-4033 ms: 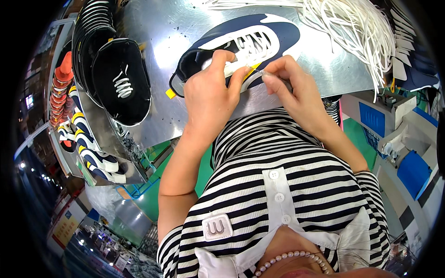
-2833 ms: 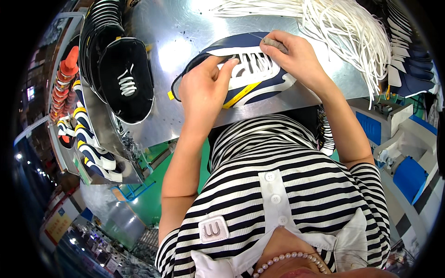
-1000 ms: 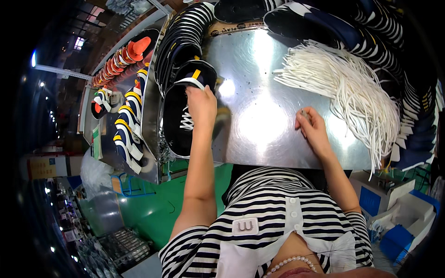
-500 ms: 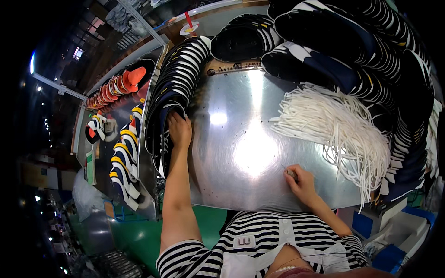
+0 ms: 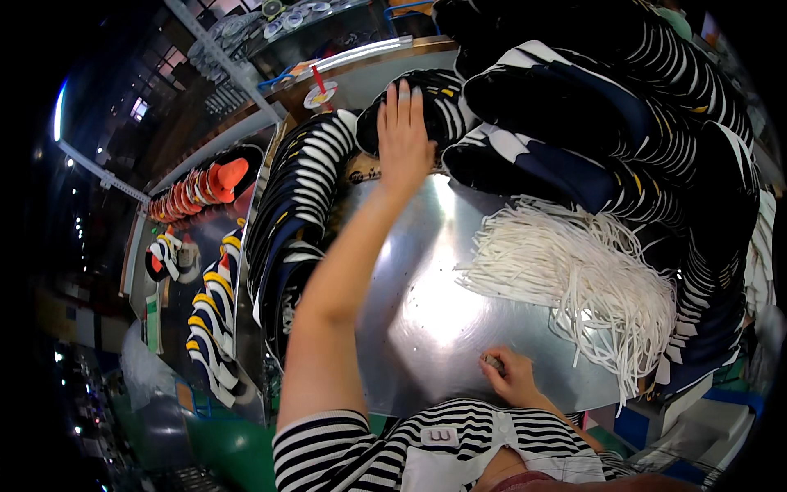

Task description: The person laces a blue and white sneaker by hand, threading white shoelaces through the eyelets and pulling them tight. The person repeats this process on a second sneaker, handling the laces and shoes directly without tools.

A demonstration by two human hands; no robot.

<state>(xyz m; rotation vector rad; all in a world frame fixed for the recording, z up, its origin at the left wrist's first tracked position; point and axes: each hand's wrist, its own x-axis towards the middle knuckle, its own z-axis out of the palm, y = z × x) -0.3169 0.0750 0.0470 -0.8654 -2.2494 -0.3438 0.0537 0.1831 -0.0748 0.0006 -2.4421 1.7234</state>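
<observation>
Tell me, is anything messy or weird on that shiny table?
The white laces look messiest: they lie in a loose, tangled heap, while the shoe uppers beside them sit in nested rows. A few lace ends seem to dangle past the metal table's front edge. Nothing looks clearly spilled or broken.

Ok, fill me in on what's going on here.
A person is working at a metal table among nested shoe uppers. The left hand is stretched out over the dark uppers at the far edge, fingers extended, apparently touching them. The right hand, low over the near edge, pinches a small greyish thing, too small to make out. Another row of uppers lies at left, and loose white laces at right.
</observation>
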